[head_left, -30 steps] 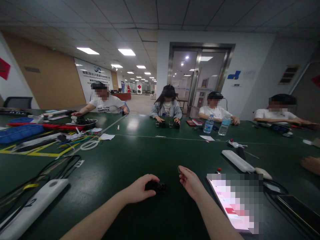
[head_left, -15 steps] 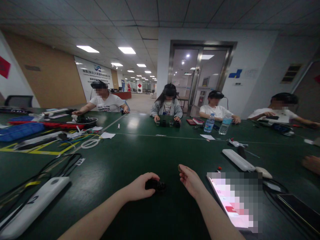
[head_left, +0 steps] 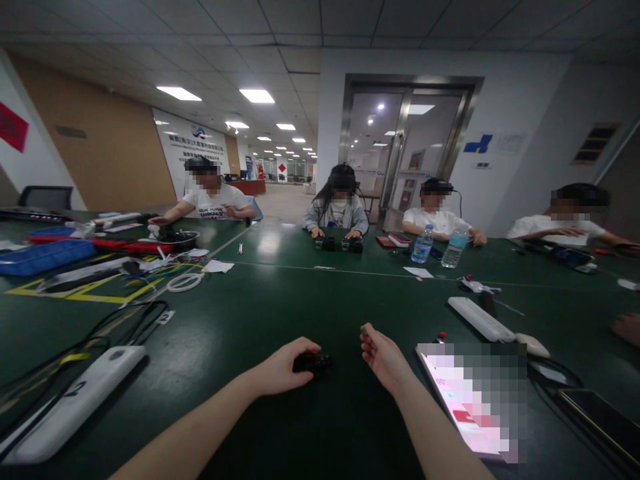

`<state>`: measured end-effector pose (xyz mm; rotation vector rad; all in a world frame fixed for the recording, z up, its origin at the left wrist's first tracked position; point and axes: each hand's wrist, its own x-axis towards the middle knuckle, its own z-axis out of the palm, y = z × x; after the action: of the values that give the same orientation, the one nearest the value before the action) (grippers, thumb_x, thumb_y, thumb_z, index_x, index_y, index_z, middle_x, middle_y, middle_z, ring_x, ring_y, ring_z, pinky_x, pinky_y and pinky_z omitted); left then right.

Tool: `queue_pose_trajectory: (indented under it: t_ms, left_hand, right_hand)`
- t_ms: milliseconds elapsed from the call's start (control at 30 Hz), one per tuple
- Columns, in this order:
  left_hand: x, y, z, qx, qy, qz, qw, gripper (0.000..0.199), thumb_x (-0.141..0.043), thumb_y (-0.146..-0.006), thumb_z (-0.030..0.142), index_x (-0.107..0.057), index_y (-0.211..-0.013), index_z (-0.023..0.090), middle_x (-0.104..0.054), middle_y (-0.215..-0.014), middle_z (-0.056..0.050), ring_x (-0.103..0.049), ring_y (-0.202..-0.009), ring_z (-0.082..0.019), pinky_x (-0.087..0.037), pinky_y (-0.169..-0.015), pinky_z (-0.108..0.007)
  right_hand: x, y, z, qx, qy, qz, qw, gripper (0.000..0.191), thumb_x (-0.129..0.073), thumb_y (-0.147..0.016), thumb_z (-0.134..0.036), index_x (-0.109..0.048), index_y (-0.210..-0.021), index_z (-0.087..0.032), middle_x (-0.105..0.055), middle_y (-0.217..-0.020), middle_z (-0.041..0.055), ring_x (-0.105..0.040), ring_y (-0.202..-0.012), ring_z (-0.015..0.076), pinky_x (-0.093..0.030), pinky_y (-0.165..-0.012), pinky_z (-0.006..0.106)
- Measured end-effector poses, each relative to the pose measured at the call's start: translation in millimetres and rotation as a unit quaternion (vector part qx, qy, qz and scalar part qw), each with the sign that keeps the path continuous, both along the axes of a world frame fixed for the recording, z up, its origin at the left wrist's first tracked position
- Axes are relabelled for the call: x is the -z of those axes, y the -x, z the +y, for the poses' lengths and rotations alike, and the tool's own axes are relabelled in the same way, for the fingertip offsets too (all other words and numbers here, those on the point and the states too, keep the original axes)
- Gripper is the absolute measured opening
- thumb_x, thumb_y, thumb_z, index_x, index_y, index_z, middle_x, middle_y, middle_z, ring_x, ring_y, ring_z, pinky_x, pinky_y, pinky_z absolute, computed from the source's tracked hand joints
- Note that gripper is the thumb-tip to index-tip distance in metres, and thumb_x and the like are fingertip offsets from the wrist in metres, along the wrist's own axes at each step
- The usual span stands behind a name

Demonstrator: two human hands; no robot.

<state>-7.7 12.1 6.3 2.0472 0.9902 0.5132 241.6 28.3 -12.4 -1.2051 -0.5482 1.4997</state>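
Black part (head_left: 313, 363) stays clamped in the left hand (head_left: 283, 367), right hand (head_left: 383, 360) still pinching a small piece (head_left: 363, 330).

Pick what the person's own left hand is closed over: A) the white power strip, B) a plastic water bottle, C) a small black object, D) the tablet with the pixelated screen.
C: the left hand curls over the small black object on the green tabletop, apart from the other listed items.
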Motion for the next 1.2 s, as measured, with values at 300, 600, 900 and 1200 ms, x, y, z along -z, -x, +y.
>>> queue_pose_trajectory:
  t_ms: [300,600,900,1200]
  left_hand:
    - [0.7,-0.3,1.4,0.014,-0.014,0.001,1.0,0.043,-0.06,-0.076,0.022,-0.055,-0.118,0.024,-0.053,-0.12,-0.004,-0.052,-0.108,-0.018,-0.04,-0.096,-0.035]
    - [0.9,-0.7,1.1,0.012,-0.019,0.0,1.0,0.04,-0.059,-0.076,0.025,-0.056,-0.117,0.024,-0.049,-0.118,-0.005,-0.051,-0.105,-0.018,-0.04,-0.096,-0.035]
    - [3.6,-1.0,2.1,0.032,-0.041,-0.022,0.998,0.036,-0.058,-0.077,0.021,-0.058,-0.113,0.023,-0.051,-0.113,-0.004,-0.053,-0.102,-0.017,-0.043,-0.092,-0.033]
    - [9.2,0.1,2.6,0.008,-0.029,-0.04,0.999,0.032,-0.061,-0.074,0.018,-0.051,-0.104,0.021,-0.054,-0.103,-0.002,-0.054,-0.095,-0.016,-0.045,-0.085,-0.034]
  right_hand:
    - [-0.9,-0.4,-0.4,-0.003,0.0,-0.005,1.0,0.013,-0.067,-0.077,-0.029,-0.064,-0.082,-0.018,-0.062,-0.075,0.0006,-0.055,-0.059,0.0076,-0.045,-0.051,0.017]
    - [-1.0,6.8,-4.5,-0.025,-0.082,-0.198,0.976,0.03,-0.069,-0.07,-0.04,-0.065,-0.091,-0.02,-0.064,-0.086,0.0019,-0.058,-0.072,0.0136,-0.046,-0.06,0.024]
    - [-22.7,42.6,-36.1,-0.268,-0.247,-0.476,0.8,0.021,-0.062,-0.077,-0.029,-0.066,-0.097,-0.025,-0.062,-0.095,0.0001,-0.057,-0.083,0.0158,-0.046,-0.073,0.029]
    - [-27.8,51.8,-41.5,-0.315,-0.237,-0.521,0.757,0.02,-0.06,-0.079,-0.026,-0.066,-0.098,-0.025,-0.059,-0.103,0.0004,-0.055,-0.094,0.0171,-0.044,-0.081,0.03]
